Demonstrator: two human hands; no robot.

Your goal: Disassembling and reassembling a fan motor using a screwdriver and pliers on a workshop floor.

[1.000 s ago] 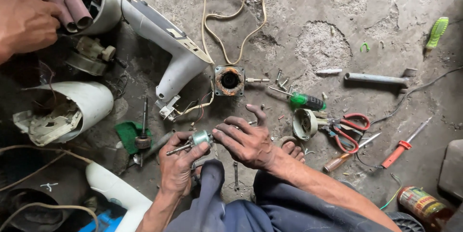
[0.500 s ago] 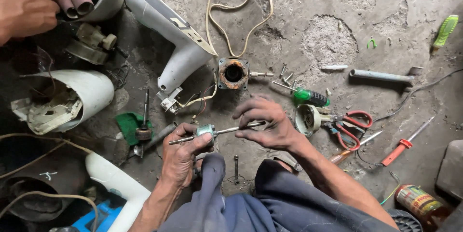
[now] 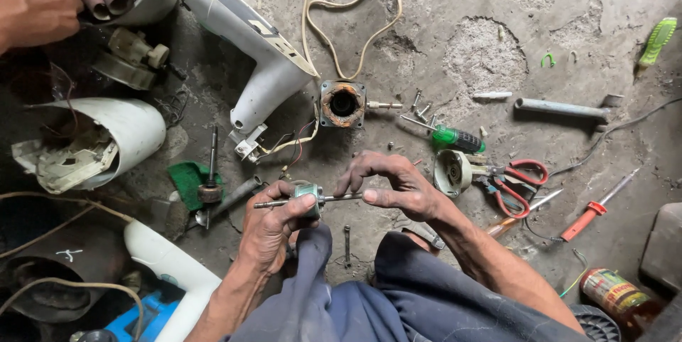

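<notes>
We hold a small grey metal motor core on a long thin steel rod (image 3: pixel 307 197) just above our knees, over the dusty floor. The rod lies flat and runs left to right, from one hand to the other.

Our left hand (image 3: pixel 273 228) is curled tight around the fat middle part, with the thumb pressed on top. A bare bit of rod sticks out past it to the left. Our right hand (image 3: pixel 398 186) pinches the other end of the rod between thumb and fingertips. So both hands touch it, but the left one has the heavy part.

A little farther off, on the ground, a round cream metal cap (image 3: pixel 452 171) sits just beside red-handled scissors (image 3: pixel 517 184). Past that lies a green-handled screwdriver (image 3: pixel 455 139), and near it a square rusty motor block with a round hole (image 3: pixel 344 103). Far at the top left, another person's hand (image 3: pixel 35 1) grips pink tubes.
</notes>
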